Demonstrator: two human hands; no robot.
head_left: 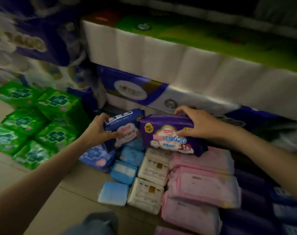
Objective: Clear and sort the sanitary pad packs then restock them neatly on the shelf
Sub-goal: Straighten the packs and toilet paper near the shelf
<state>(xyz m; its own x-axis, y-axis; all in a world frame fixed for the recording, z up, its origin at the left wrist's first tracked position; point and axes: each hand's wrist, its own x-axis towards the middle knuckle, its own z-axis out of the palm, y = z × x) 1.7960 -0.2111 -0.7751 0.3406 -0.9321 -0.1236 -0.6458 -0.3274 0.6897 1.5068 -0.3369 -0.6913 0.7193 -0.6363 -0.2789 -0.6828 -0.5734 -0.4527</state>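
Note:
My left hand (pixel 98 128) grips a dark blue pad pack (pixel 123 123) from its left end. My right hand (pixel 197 123) holds a purple pad pack (pixel 164 133) marked 420, fingers over its top and thumb on its front. The two packs are side by side above sorted rows on the floor. Those rows are green packs (pixel 37 122) at the left, light blue packs (pixel 125 168), white packs (pixel 152 180), pink packs (pixel 202 180) and dark navy packs (pixel 259 197) at the right.
Large purple-and-white tissue roll bundles (pixel 137 92) and a white and green bundle (pixel 161 53) stack behind the packs. Another purple bundle (pixel 29 41) stands at the far left. Tan floor (pixel 63 197) lies in front, and my knee (pixel 96 224) shows at the bottom.

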